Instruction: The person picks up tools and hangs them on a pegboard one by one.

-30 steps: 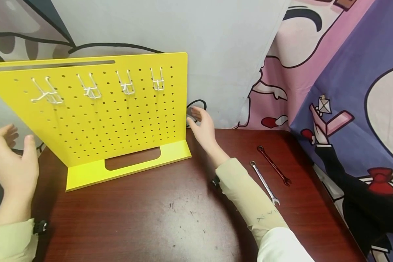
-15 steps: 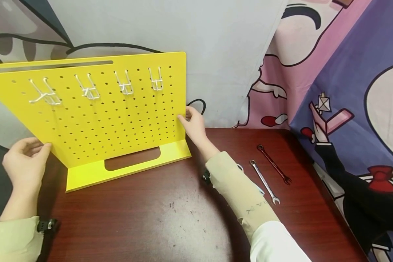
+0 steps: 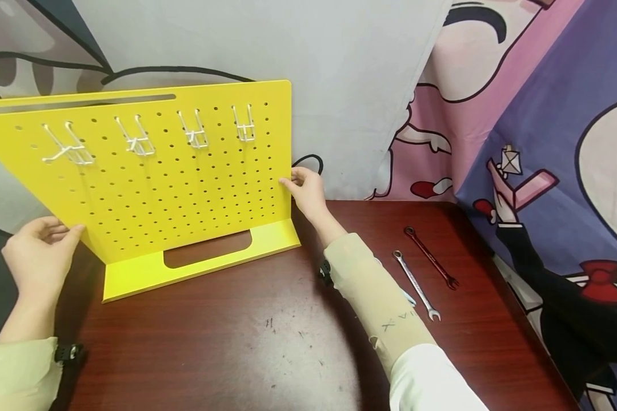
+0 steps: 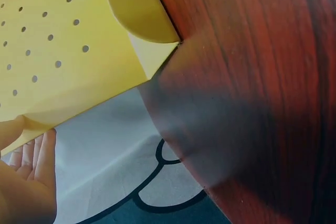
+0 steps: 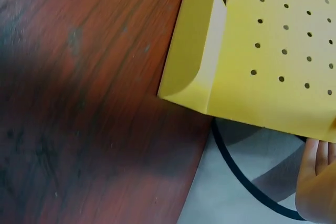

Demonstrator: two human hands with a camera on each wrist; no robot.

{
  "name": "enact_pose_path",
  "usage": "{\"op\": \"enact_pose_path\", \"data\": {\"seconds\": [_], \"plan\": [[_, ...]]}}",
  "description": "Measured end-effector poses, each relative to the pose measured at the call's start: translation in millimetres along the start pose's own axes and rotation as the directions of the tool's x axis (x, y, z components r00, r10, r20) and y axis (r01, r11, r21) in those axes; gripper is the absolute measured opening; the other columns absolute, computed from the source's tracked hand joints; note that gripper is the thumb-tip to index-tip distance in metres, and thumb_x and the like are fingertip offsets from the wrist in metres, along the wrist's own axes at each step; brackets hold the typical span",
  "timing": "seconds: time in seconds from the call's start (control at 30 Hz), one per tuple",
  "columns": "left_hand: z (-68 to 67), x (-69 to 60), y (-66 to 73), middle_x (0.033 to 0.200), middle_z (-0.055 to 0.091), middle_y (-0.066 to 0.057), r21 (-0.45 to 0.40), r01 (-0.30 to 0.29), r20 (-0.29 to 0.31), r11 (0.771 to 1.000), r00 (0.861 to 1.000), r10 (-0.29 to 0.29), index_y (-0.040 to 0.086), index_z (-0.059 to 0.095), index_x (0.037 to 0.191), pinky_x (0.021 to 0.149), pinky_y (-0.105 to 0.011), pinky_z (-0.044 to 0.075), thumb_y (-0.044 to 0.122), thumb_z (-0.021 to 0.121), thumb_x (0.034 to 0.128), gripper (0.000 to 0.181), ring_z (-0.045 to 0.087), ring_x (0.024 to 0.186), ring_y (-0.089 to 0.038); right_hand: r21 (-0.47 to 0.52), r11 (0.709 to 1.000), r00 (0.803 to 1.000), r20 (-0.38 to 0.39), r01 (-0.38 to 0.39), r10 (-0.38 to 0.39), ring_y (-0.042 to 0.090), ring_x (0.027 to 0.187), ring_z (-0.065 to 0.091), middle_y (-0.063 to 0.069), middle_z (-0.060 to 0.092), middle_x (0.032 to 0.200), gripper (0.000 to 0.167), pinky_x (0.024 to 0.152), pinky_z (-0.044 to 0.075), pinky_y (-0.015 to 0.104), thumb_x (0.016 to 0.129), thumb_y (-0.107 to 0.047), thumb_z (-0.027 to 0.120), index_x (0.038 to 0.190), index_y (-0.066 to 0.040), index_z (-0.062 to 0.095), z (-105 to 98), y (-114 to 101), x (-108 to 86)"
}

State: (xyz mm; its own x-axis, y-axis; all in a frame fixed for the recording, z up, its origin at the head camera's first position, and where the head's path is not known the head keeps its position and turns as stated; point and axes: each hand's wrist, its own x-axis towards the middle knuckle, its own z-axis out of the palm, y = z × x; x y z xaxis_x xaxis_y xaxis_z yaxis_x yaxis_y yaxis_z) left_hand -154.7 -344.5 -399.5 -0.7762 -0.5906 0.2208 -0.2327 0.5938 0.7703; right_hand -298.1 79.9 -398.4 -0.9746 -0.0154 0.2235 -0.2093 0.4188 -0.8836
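A yellow pegboard [image 3: 185,177] stands upright on its own base near the back of the table, with several white wire hooks [image 3: 140,142] along its upper part. My left hand [image 3: 41,254] pinches the board's left edge, thumb on the front face and fingers behind it. The left wrist view shows the same hand [image 4: 31,182] at the edge. On the opposite side, my right hand [image 3: 308,193] pinches the right edge between thumb and fingers. Only part of this hand [image 5: 320,182] appears in the right wrist view.
Two combination wrenches lie to the right on the brown table [image 3: 226,342]: a silver wrench [image 3: 416,285] and a reddish wrench [image 3: 431,257]. A light-blue item [image 3: 408,297] is mostly hidden under the right forearm. A printed cloth [image 3: 349,85] hangs behind the table.
Both hands have come inward from beside the pegboard and taken hold of its side edges. Over the last half second they have barely moved. The board stays in the same place.
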Motion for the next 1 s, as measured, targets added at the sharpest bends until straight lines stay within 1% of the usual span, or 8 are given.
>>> {"op": "enact_pose_path", "data": {"seconds": [0.2, 0.33, 0.47, 0.57, 0.63, 0.7, 0.8, 1.0], "plan": [[8.5, 0.1, 3.2, 0.068, 0.032, 0.047, 0.001, -0.005, 0.013, 1.000, 1.000, 0.005, -0.009, 0.065, 0.132, 0.062, 0.005, 0.032, 0.017, 0.071, 0.0987, 0.043, 0.038, 0.065, 0.029, 0.002, 1.000, 1.000, 0.020, 0.011, -0.011, 0.031, 0.100, 0.072, 0.020, 0.076, 0.108, 0.025, 0.087, 0.060, 0.032, 0.100, -0.015, 0.075, 0.116, 0.003, 0.075, -12.2, 7.6, 0.8], [17.6, 2.0, 9.9, 0.068, 0.035, 0.049, -0.018, -0.018, 0.050, 1.000, 0.999, 0.019, -0.007, 0.067, 0.134, 0.062, 0.005, 0.034, 0.018, 0.072, 0.0981, 0.044, 0.041, 0.066, 0.029, 0.010, 1.000, 1.000, 0.009, -0.001, 0.001, 0.032, 0.102, 0.073, 0.022, 0.077, 0.109, 0.026, 0.089, 0.061, 0.033, 0.099, -0.014, 0.076, 0.116, 0.004, 0.076, -27.1, 16.1, 0.2], [30.4, 2.7, 18.3, 0.069, 0.038, 0.048, -0.055, -0.057, 0.077, 0.997, 0.995, 0.061, -0.007, 0.068, 0.129, 0.064, 0.005, 0.037, 0.016, 0.074, 0.0967, 0.041, 0.044, 0.067, 0.029, 0.027, 1.000, 1.000, -0.021, -0.002, 0.003, 0.031, 0.100, 0.072, 0.025, 0.077, 0.110, 0.026, 0.084, 0.058, 0.025, 0.098, -0.012, 0.077, 0.116, 0.007, 0.076, -43.9, 27.1, -0.3], [40.8, 2.4, 25.3, 0.074, 0.041, 0.043, -0.050, -0.099, 0.078, 0.994, 0.992, 0.103, -0.007, 0.069, 0.126, 0.066, 0.005, 0.037, 0.017, 0.075, 0.0964, 0.039, 0.043, 0.069, 0.029, 0.033, 0.999, 0.999, -0.040, 0.000, 0.001, 0.024, 0.094, 0.070, 0.027, 0.076, 0.110, 0.027, 0.078, 0.053, 0.017, 0.097, -0.011, 0.077, 0.116, 0.009, 0.075, -55.4, 34.8, -0.7], [47.7, 1.8, 30.0, 0.079, 0.057, 0.029, -0.038, -0.133, 0.078, 0.990, 0.988, 0.136, -0.007, 0.071, 0.123, 0.067, 0.005, 0.036, 0.018, 0.076, 0.0964, 0.038, 0.043, 0.068, 0.029, 0.035, 0.999, 0.999, -0.050, -0.002, 0.004, 0.018, 0.090, 0.068, 0.028, 0.076, 0.110, 0.027, 0.075, 0.051, 0.014, 0.097, -0.011, 0.077, 0.115, 0.009, 0.075, -63.1, 39.5, -1.5], [55.0, 0.8, 35.2, 0.089, 0.072, 0.007, -0.031, -0.170, 0.074, 0.985, 0.982, 0.172, -0.007, 0.072, 0.121, 0.067, 0.004, 0.036, 0.018, 0.077, 0.0958, 0.036, 0.042, 0.068, 0.030, 0.028, 1.000, 0.998, -0.064, -0.011, 0.013, 0.012, 0.088, 0.066, 0.028, 0.076, 0.109, 0.027, 0.074, 0.050, 0.012, 0.098, -0.011, 0.077, 0.115, 0.010, 0.075, -71.1, 43.5, -3.3], [67.0, -1.3, 43.2, 0.108, 0.077, -0.027, -0.034, -0.230, 0.075, 0.973, 0.970, 0.232, -0.007, 0.074, 0.117, 0.066, 0.004, 0.035, 0.017, 0.077, 0.0953, 0.033, 0.040, 0.067, 0.032, 0.014, 1.000, 0.996, -0.088, -0.021, 0.022, 0.005, 0.084, 0.063, 0.029, 0.075, 0.110, 0.026, 0.074, 0.049, 0.012, 0.098, -0.011, 0.076, 0.114, 0.010, 0.074, -84.3, 49.3, -6.2], [88.2, -7.3, 58.8, 0.109, 0.078, -0.030, -0.076, -0.298, 0.090, 0.951, 0.948, 0.304, -0.007, 0.075, 0.117, 0.067, 0.004, 0.033, 0.016, 0.078, 0.0952, 0.032, 0.039, 0.068, 0.034, -0.019, 1.000, 0.993, -0.121, -0.013, 0.011, -0.002, 0.083, 0.062, 0.029, 0.076, 0.114, 0.026, 0.074, 0.049, 0.010, 0.099, -0.010, 0.075, 0.114, 0.011, 0.074, -110.4, 60.9, -11.2]]}}
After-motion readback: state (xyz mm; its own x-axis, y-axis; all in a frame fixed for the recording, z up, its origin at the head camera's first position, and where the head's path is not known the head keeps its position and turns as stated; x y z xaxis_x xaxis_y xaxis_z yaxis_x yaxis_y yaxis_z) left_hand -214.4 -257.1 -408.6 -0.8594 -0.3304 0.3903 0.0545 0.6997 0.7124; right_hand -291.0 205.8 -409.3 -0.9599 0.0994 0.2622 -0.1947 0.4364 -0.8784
